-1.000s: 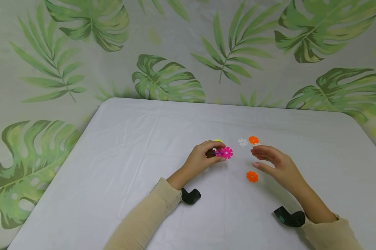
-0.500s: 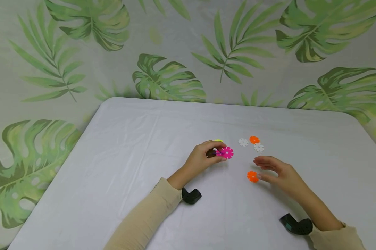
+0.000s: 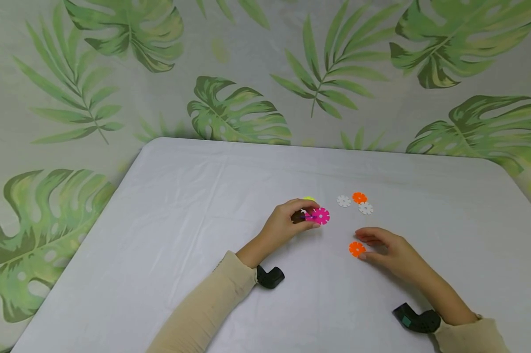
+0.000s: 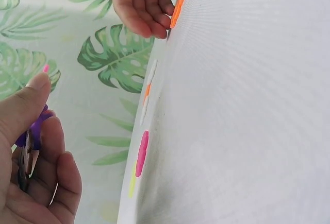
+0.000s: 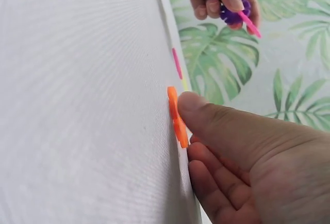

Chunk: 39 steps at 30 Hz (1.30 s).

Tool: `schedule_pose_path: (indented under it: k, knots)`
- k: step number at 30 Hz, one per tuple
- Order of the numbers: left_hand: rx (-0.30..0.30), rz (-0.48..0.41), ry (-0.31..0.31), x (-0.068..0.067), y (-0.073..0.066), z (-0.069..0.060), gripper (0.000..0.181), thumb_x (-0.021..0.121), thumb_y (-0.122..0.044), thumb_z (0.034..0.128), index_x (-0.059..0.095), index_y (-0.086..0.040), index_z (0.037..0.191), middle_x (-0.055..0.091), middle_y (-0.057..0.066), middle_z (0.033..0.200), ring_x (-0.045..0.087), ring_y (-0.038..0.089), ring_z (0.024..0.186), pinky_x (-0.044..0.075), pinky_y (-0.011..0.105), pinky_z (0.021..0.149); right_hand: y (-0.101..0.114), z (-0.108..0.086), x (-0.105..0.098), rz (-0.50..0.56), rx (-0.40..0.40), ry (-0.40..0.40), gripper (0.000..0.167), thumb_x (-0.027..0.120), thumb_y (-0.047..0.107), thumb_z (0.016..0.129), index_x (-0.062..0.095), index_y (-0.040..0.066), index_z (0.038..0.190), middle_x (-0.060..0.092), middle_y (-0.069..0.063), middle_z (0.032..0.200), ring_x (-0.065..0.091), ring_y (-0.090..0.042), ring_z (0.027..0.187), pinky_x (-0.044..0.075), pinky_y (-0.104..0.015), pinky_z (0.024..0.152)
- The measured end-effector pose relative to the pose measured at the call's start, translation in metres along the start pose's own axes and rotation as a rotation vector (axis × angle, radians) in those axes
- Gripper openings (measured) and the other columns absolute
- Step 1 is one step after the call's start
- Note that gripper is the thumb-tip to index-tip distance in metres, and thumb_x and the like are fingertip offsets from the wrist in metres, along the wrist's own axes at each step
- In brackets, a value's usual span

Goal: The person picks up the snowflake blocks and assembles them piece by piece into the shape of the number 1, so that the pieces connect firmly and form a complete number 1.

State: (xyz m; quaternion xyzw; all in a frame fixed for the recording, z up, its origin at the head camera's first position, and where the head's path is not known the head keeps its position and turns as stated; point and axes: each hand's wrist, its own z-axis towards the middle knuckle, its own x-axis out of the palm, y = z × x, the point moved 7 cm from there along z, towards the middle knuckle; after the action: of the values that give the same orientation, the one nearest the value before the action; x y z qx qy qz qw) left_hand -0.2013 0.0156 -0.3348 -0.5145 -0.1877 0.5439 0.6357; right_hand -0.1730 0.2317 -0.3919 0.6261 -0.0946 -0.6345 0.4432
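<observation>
My left hand (image 3: 291, 215) is raised over the middle of the table, pinching joined notched plastic discs between thumb and fingers. A pink disc (image 3: 322, 215) sticks out at their right end. A purple disc (image 5: 234, 12) and something dark (image 4: 23, 167) sit deeper in the grip, partly hidden by the fingers. My right hand (image 3: 391, 250) is low over the table, its loosely bent fingers around a flat-lying orange disc (image 3: 356, 249). In the right wrist view, the thumb lies against this orange disc (image 5: 176, 116) or just beside it; the exact contact cannot be told.
Farther back lie a white disc (image 3: 343, 201), another orange disc (image 3: 359, 197) and a second white disc (image 3: 366, 208) close together. Behind my left hand are a yellow disc (image 3: 309, 198) and another pink disc (image 4: 142, 154). A white cloth covers the table (image 3: 194, 196).
My right hand has come down toward me from the back discs, uncovering the second white one, then shifted left around the front orange disc. My left hand keeps its hold, nearly still.
</observation>
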Motion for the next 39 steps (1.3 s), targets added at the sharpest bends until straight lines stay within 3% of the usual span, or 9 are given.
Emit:
schedule_pose_path:
  k: [8, 13, 17, 21, 28, 34, 39]
  knots:
    - [0.003, -0.009, -0.005, 0.0, 0.0, 0.0, 0.032, 0.07, 0.004, 0.0737, 0.06, 0.006, 0.104, 0.06, 0.017, 0.096, 0.057, 0.028, 0.085, 0.049, 0.024, 0.071, 0.0, -0.001, 0.003, -0.044, -0.045, 0.006, 0.036, 0.074, 0.01, 0.074, 0.063, 0.01, 0.108, 0.056, 0.001, 0.109, 0.048, -0.006, 0.102, 0.03, -0.006, 0.087]
    - [0.0, -0.019, -0.005, 0.0, 0.001, -0.001, 0.031, 0.07, 0.004, 0.074, 0.06, 0.006, 0.104, 0.06, 0.017, 0.095, 0.056, 0.028, 0.085, 0.049, 0.024, 0.071, -0.001, 0.0, 0.004, -0.032, -0.034, 0.003, 0.033, 0.075, 0.005, 0.072, 0.062, 0.011, 0.102, 0.056, 0.003, 0.104, 0.049, -0.007, 0.098, 0.033, -0.007, 0.085]
    - [0.0, -0.019, -0.005, 0.0, 0.0, -0.001, 0.031, 0.07, 0.004, 0.0739, 0.06, 0.006, 0.104, 0.06, 0.017, 0.095, 0.056, 0.028, 0.085, 0.049, 0.024, 0.071, -0.002, -0.001, 0.005, -0.001, 0.019, 0.006, 0.031, 0.074, 0.006, 0.074, 0.059, 0.013, 0.1, 0.056, 0.005, 0.09, 0.049, -0.008, 0.08, 0.041, -0.014, 0.069]
    - [0.001, -0.013, -0.005, 0.0, 0.001, -0.001, 0.031, 0.07, 0.004, 0.0741, 0.06, 0.006, 0.103, 0.06, 0.017, 0.095, 0.057, 0.028, 0.085, 0.049, 0.024, 0.07, -0.001, -0.001, 0.005, 0.029, 0.054, 0.012, 0.026, 0.072, 0.01, 0.077, 0.059, 0.015, 0.099, 0.054, 0.005, 0.08, 0.047, -0.009, 0.069, 0.041, -0.02, 0.055]
    - [0.0, -0.017, -0.007, 0.0, 0.002, -0.001, 0.031, 0.07, 0.003, 0.0745, 0.06, 0.006, 0.104, 0.06, 0.016, 0.096, 0.057, 0.027, 0.084, 0.049, 0.022, 0.07, 0.004, 0.002, 0.002, 0.043, 0.034, 0.021, 0.023, 0.067, 0.006, 0.081, 0.06, 0.014, 0.101, 0.06, 0.005, 0.091, 0.055, -0.009, 0.074, 0.046, -0.019, 0.066]
    - [-0.006, -0.026, -0.006, 0.0, 0.003, 0.0, 0.031, 0.069, 0.004, 0.0745, 0.06, 0.006, 0.104, 0.06, 0.016, 0.097, 0.057, 0.025, 0.085, 0.049, 0.022, 0.071, 0.011, 0.007, -0.002, 0.051, 0.01, 0.021, 0.028, 0.064, -0.005, 0.079, 0.06, 0.009, 0.103, 0.061, -0.001, 0.096, 0.057, -0.011, 0.075, 0.049, -0.022, 0.062]
    - [-0.007, -0.026, -0.004, 0.0, 0.003, -0.001, 0.031, 0.069, 0.004, 0.0746, 0.06, 0.007, 0.104, 0.06, 0.016, 0.097, 0.057, 0.026, 0.086, 0.049, 0.023, 0.071, 0.018, 0.015, -0.008, 0.027, 0.007, 0.013, 0.029, 0.066, -0.004, 0.078, 0.059, 0.007, 0.105, 0.06, -0.002, 0.097, 0.06, -0.013, 0.076, 0.05, -0.023, 0.063]
